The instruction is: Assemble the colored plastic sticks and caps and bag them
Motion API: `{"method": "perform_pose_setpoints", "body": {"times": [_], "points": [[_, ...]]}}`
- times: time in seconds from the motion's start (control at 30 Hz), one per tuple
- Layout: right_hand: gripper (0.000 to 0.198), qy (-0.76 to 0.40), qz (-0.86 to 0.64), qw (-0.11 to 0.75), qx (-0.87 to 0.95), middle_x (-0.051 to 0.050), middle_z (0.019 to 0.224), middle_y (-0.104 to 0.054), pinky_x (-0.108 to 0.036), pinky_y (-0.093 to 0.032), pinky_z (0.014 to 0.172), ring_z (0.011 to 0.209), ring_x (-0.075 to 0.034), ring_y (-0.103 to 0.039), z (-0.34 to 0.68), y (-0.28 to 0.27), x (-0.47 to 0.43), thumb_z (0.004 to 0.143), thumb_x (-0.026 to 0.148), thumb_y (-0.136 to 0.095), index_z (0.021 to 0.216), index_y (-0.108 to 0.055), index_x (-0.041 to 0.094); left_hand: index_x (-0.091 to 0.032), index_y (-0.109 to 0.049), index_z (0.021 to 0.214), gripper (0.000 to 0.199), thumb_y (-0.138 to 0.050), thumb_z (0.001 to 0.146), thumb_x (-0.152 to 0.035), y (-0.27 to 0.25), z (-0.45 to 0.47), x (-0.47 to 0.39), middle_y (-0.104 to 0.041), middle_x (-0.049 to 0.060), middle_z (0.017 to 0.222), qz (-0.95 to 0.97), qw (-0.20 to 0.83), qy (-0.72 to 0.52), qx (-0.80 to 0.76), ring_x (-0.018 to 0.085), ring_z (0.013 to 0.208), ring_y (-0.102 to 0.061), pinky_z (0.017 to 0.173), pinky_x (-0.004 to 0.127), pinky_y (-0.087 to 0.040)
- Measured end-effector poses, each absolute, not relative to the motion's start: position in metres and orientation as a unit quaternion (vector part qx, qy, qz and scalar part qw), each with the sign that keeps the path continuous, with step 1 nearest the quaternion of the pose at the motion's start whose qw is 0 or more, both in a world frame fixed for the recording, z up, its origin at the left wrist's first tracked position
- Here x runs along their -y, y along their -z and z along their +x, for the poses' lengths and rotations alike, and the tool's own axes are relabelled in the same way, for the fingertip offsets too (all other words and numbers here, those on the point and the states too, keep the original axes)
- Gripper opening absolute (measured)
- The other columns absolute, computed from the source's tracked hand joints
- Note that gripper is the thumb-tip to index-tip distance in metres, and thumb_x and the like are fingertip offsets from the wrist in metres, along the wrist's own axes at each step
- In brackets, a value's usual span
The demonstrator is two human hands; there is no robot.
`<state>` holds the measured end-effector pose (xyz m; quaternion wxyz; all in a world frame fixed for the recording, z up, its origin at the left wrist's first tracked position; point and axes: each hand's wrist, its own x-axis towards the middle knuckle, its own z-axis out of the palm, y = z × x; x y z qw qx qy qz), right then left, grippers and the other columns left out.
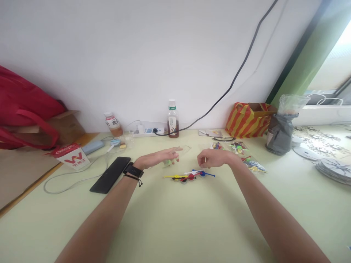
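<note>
My left hand point(161, 157) is over the table, its fingers fairly straight, with a clear plastic bag point(186, 149) held at them. Pale green pieces point(166, 163) show under the palm, partly hidden; whether they lie inside the bag I cannot tell. Opposite it, my right hand point(210, 158) has its fingers curled into a pinch, and what is in them is not visible. Just in front of both hands lies a small heap of plastic arrow-shaped pieces point(189, 176) in yellow, black, red, white and blue, with clear round parts among them.
Several small bags of colourful pieces point(253, 164) lie beyond my right forearm. At the back stand a dark drink bottle point(172, 120), a power strip point(149, 130) and a striped bag point(246, 120). On the left are a black phone point(110, 175) and a red-white box point(72, 157).
</note>
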<state>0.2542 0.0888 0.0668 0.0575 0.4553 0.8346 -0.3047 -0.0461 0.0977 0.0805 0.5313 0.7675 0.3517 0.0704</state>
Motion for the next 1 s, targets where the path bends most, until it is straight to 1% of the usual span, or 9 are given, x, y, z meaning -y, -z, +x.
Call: {"method": "perform_pose_setpoints", "body": {"times": [0.1,0.2,0.27,0.33,0.43,0.57,0.77,0.9,1.0], "points": [[0.023,0.311,0.455,0.075,-0.831,-0.008,0.111,-0.074,-0.025,-0.047,0.069,0.094,-0.022,-0.068,0.252,-0.067,-0.088,0.078,0.025,-0.071,0.100,-0.076,0.020,-0.032,-0.035,0.161,0.069,-0.046,0.100,-0.063,-0.081,-0.046,-0.097,-0.061,0.009,0.132,0.763,0.534,-0.072,-0.356,0.025,0.114,-0.056,0.098,0.038,-0.040],[0.023,0.332,0.457,0.109,-0.818,-0.007,0.105,-0.075,-0.024,-0.046,0.066,0.090,-0.021,-0.068,0.251,-0.067,-0.088,0.075,0.027,-0.073,0.097,-0.076,0.019,-0.032,-0.036,0.161,0.070,-0.046,0.100,-0.064,-0.081,-0.046,-0.097,-0.061,0.009,0.133,0.762,0.532,-0.075,-0.361,0.025,0.114,-0.056,0.100,0.038,-0.039],[0.023,0.334,0.456,0.109,-0.818,-0.007,0.099,-0.075,-0.024,-0.046,0.064,0.086,-0.021,-0.068,0.251,-0.067,-0.089,0.075,0.027,-0.074,0.095,-0.075,0.017,-0.032,-0.036,0.161,0.070,-0.046,0.100,-0.064,-0.080,-0.046,-0.098,-0.061,0.009,0.133,0.764,0.528,-0.074,-0.363,0.025,0.114,-0.056,0.100,0.038,-0.038],[0.020,0.333,0.449,0.087,-0.824,-0.007,0.095,-0.075,-0.025,-0.046,0.064,0.084,-0.021,-0.068,0.252,-0.068,-0.088,0.076,0.028,-0.073,0.093,-0.075,0.016,-0.032,-0.036,0.161,0.070,-0.046,0.100,-0.065,-0.080,-0.046,-0.098,-0.061,0.009,0.134,0.766,0.526,-0.071,-0.363,0.025,0.114,-0.056,0.101,0.039,-0.038],[0.015,0.327,0.439,0.019,-0.837,-0.008,0.093,-0.076,-0.026,-0.048,0.067,0.083,-0.021,-0.068,0.255,-0.074,-0.085,0.082,0.028,-0.069,0.090,-0.075,0.017,-0.033,-0.036,0.161,0.069,-0.045,0.100,-0.064,-0.081,-0.046,-0.098,-0.061,0.009,0.134,0.765,0.527,-0.068,-0.363,0.025,0.114,-0.056,0.100,0.039,-0.038],[0.018,0.301,0.445,-0.057,-0.842,-0.006,0.093,-0.075,-0.027,-0.047,0.065,0.079,-0.019,-0.066,0.259,-0.087,-0.080,0.088,0.033,-0.063,0.092,-0.076,0.020,-0.034,-0.035,0.161,0.067,-0.045,0.101,-0.062,-0.081,-0.048,-0.099,-0.062,0.008,0.132,0.767,0.531,-0.068,-0.353,0.025,0.113,-0.056,0.100,0.039,-0.038],[0.018,0.286,0.434,-0.098,-0.849,-0.006,0.088,-0.074,-0.027,-0.046,0.064,0.074,-0.017,-0.061,0.264,-0.095,-0.078,0.087,0.027,-0.061,0.093,-0.075,0.018,-0.032,-0.037,0.160,0.067,-0.045,0.101,-0.062,-0.081,-0.048,-0.098,-0.062,0.008,0.132,0.770,0.525,-0.068,-0.355,0.026,0.115,-0.055,0.102,0.039,-0.036],[0.018,0.277,0.445,-0.098,-0.846,-0.004,0.084,-0.073,-0.027,-0.043,0.061,0.069,-0.016,-0.059,0.266,-0.094,-0.079,0.087,0.027,-0.059,0.091,-0.074,0.019,-0.032,-0.038,0.160,0.068,-0.045,0.100,-0.063,-0.082,-0.048,-0.096,-0.063,0.008,0.131,0.773,0.522,-0.065,-0.354,0.026,0.118,-0.055,0.103,0.039,-0.036],[0.018,0.270,0.453,-0.099,-0.844,-0.004,0.084,-0.073,-0.027,-0.043,0.061,0.070,-0.016,-0.060,0.266,-0.094,-0.079,0.088,0.027,-0.058,0.091,-0.074,0.018,-0.033,-0.038,0.160,0.068,-0.046,0.100,-0.064,-0.082,-0.048,-0.096,-0.063,0.008,0.132,0.771,0.519,-0.064,-0.363,0.026,0.118,-0.055,0.104,0.039,-0.036]]}}
